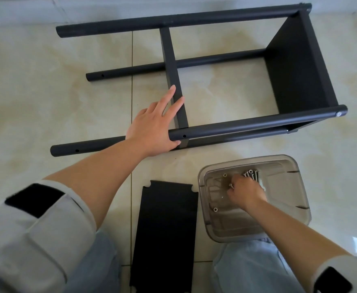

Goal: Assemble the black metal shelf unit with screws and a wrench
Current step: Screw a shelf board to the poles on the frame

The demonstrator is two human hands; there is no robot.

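While the shelf frame point(215, 85) lies on its side on the tiled floor point(46, 81), the left hand point(154, 125) rests on it, fingers point(171, 94) straight and spread along the narrow cross panel point(173, 77), the thumb hooked round the end of the nearest tube point(257, 121). That tube's open end shows a screw hole just beside the thumb. A wider panel point(300, 66) closes the frame's far right end, between the tubes.

Near the frame, on the person's side, stands a clear plastic tub point(279, 229). The right hand point(245, 193) is down inside it, fingers curled and pinching a small screw point(230, 185). A bunch of longer screws point(251, 175) lies in the tub just beyond the knuckles, and two loose nuts point(215, 209) sit apart on its bottom.

Just left of the tub, a loose black panel point(164, 233) with notched corners lies flat on the floor, between the person's knees. No wrench can be made out.
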